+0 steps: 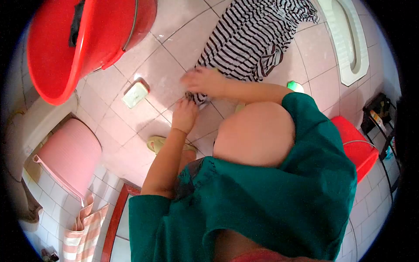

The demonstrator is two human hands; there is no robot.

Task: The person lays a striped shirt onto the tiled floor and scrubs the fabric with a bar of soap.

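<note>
A black-and-white striped garment (248,39) lies spread and wrinkled on the pink tiled floor. Its near end is bunched between my hands. My left hand (185,115) is closed on this bunched end. Just above it, my right hand (205,82) lies over the cloth, its fingers smeared by motion, so its grip cannot be made out. A pale, block-shaped item (135,94), perhaps soap, rests on the floor left of my hands.
A big red bucket (109,30) with dark cloth over its rim stands upper left, a pink basin (72,157) below it. At right are a squat toilet (355,65), a small green-and-white item (295,86) and another red bucket (360,150). A slipper (156,143) shows near my left forearm.
</note>
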